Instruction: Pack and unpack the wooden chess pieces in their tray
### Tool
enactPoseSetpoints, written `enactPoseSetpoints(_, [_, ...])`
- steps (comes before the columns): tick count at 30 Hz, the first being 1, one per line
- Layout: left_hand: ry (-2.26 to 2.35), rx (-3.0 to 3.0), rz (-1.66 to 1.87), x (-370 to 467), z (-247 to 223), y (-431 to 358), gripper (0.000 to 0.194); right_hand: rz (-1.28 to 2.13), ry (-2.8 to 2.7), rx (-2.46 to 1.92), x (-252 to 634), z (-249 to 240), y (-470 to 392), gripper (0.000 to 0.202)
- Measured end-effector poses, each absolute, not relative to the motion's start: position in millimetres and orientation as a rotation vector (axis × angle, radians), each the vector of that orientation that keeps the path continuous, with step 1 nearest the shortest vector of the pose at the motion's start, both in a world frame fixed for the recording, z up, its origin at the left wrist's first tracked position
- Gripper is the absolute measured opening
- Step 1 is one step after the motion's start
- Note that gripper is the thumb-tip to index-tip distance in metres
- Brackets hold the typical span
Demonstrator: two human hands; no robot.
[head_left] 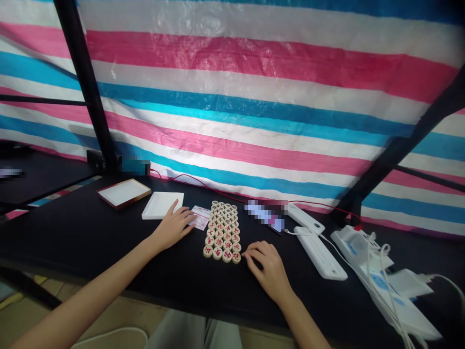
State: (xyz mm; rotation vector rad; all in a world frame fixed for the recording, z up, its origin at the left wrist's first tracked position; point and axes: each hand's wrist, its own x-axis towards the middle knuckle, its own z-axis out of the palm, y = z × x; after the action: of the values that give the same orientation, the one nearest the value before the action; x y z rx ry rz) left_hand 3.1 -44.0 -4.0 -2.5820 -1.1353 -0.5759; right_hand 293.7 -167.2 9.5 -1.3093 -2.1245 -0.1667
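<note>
Round Chinese chess pieces [222, 232] stand in a tight block of rows on the black table, red characters on the near ones and black characters on the far ones. My left hand [175, 224] lies palm down with fingers spread, its fingertips over the left edge of a printed red-and-white paper sheet [202, 218]. Just behind that hand is a shallow white box [156, 207]. At the near right corner of the block rests my right hand [268, 267], loosely curved, fingers apart and holding nothing. Its fingertips are close to the corner piece; whether they touch it I cannot tell.
A shallow box part with a brown rim [124, 193] lies at the left. Right of the pieces are a phone [267, 217], two long white devices [321, 254] and a power strip [385, 286] with cables. Behind the table [119, 252] hangs a striped sheet [232, 97].
</note>
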Motion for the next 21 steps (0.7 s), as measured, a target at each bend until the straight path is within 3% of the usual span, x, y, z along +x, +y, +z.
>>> enactPoseSetpoints(10, [-1.111,-2.591,-0.445,-4.0,-3.1,-41.6,0.036,-0.135,-2.115,-1.297,293.3,10.3,-166.4,0.024])
enactPoseSetpoints(21, [-1.303,-2.459,-0.623,-10.9,-2.2,-35.3,0.032,-0.122,-2.125,-1.298,294.4,8.9,-166.3,0.024])
